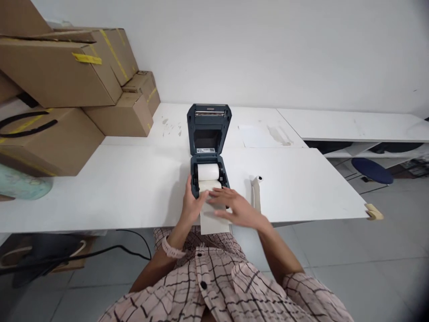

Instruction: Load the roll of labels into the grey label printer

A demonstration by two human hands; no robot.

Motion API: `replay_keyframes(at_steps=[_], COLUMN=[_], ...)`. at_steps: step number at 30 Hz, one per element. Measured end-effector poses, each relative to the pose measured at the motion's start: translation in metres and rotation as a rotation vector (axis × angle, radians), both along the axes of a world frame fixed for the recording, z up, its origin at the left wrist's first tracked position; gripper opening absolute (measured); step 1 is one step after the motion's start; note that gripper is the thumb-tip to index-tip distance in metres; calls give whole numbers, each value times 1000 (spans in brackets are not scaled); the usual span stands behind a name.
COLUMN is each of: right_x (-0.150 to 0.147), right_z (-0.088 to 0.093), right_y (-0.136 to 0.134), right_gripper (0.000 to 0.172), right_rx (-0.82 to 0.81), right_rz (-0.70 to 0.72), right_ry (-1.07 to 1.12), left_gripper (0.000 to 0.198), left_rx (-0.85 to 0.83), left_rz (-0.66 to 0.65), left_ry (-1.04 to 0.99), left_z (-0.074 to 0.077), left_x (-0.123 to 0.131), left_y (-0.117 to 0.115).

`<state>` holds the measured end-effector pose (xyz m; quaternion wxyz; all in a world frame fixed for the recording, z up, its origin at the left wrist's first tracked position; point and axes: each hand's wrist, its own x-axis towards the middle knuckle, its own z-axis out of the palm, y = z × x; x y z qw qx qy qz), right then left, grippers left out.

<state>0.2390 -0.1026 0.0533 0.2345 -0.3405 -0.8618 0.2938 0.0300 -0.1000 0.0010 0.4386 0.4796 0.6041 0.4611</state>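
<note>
A dark label printer point(209, 132) stands on the white table with its lid raised. Inside it sits a roll of white label paper point(208, 172), and a strip of the paper point(214, 222) runs out over the front and hangs past the table edge. My left hand point(192, 203) grips the printer's front left corner, fingers along its side and thumb over the paper. Above the strip, my right hand point(237, 208) lies with fingers stretched across the paper from the right, touching or just over it. The printer's front edge is mostly covered by my hands.
Cardboard boxes point(63, 71) are stacked at the left, beside a pale green rolled or round item point(25, 183). A small paper roll point(257, 192) with a loose tail lies right of the printer. A blue stool point(372, 171) stands at the far right; a black cable point(117, 247) hangs below.
</note>
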Motion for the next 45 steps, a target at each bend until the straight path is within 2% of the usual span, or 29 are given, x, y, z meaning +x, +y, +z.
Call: replay_keyframes(at_steps=[2, 4, 5, 6, 8, 10, 11, 12, 14, 17, 20, 22, 23, 24, 28, 31, 34, 38, 41, 45], right_x=[11, 18, 17, 15, 4, -10, -16, -20, -24, -20, -18, -20, -21, -22, -21, -17, -14, -18, -21, -22], right_z=[20, 42, 52, 62, 76, 83, 84, 83, 78, 60, 34, 13, 3, -7, -33, -40, -45, -54, -58, -57], right_y=[30, 75, 103, 131, 183, 216, 222, 222, 199, 131, 59, 26, 16, 9, 7, 8, 6, 2, 1, 1], right_gripper=[43, 60, 71, 81, 94, 99, 99, 97, 90, 75, 43, 25, 22, 29, 93, 109, 115, 122, 120, 120], right_rx=[-17, 83, 100, 78, -17, -79, -82, -67, -5, 75, 69, 46, 6, -59, -550, -790, -825, -762, -714, -698], right_rz=[-93, -355, -420, -443, -400, -317, -286, -269, -273, -344, -469, -516, -533, -552, -560, -487, -502, -543, -551, -541], right_ry=[186, 385, 453, 505, 538, 525, 517, 515, 540, 641, 711, 684, 670, 667, 767, 831, 800, 819, 851, 840], left_gripper=[104, 109, 109, 110, 111, 113, 115, 117, 120, 111, 96, 94, 95, 97, 100, 96, 97, 91, 90, 83], left_rx=[-52, -91, -99, -100, -90, -83, -85, -89, -101, -90, -9, 27, 21, -2, -120, -126, -80, 9, 49, 36], left_rz=[-22, -31, -28, -23, -12, -11, -14, -19, -29, -21, 8, 18, 18, 14, -65, -115, -128, -70, -42, -70], left_ry=[-57, -100, -108, -109, -99, -91, -95, -106, -151, -222, -248, -259, -266, -273, -322, -333, -284, -220, -210, -204], left_z=[-4, -10, -12, -15, -18, -19, -19, -18, -16, -10, -2, 5, 8, 12, 20, 18, 11, 1, -1, -2], left_x=[2, 1, 1, 1, 1, 1, 1, 0, -4, -14, -23, -25, -24, -22, -16, -17, -20, -18, -16, -17], left_y=[-23, -39, -45, -48, -51, -50, -49, -49, -48, -46, -39, -31, -27, -22, -11, -10, -12, -15, -14, -19])
